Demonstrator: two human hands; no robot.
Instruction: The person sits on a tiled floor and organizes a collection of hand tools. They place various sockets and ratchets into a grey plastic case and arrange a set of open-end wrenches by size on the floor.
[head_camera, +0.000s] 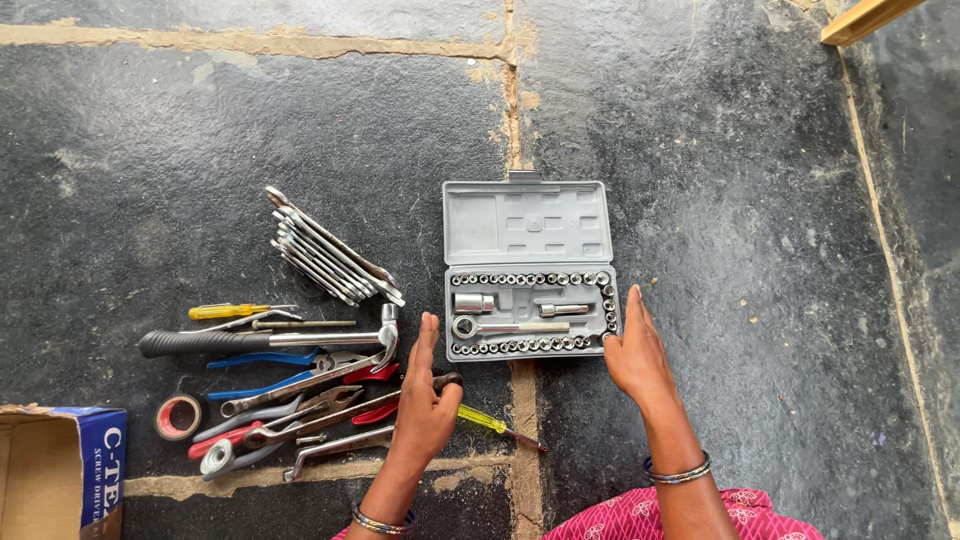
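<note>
An open grey socket set case (528, 225) lies on the dark stone floor, its lid flat toward the far side. Its tray holds rows of small sockets, a larger socket and a ratchet handle (505, 327). My left hand (423, 400) sits flat and open just left of the case's near corner, over a pile of pliers and a yellow-green screwdriver (490, 421). My right hand (636, 352) rests open against the case's near right corner, fingertips touching its edge. Neither hand holds anything.
A fanned stack of spanners (330, 255) lies left of the case. Below it are a hammer (265, 340), a yellow screwdriver (228, 311), several pliers (300, 395) and a tape roll (179, 417). A cardboard box (60, 470) stands at bottom left. A wooden strip (865, 18) crosses the top right.
</note>
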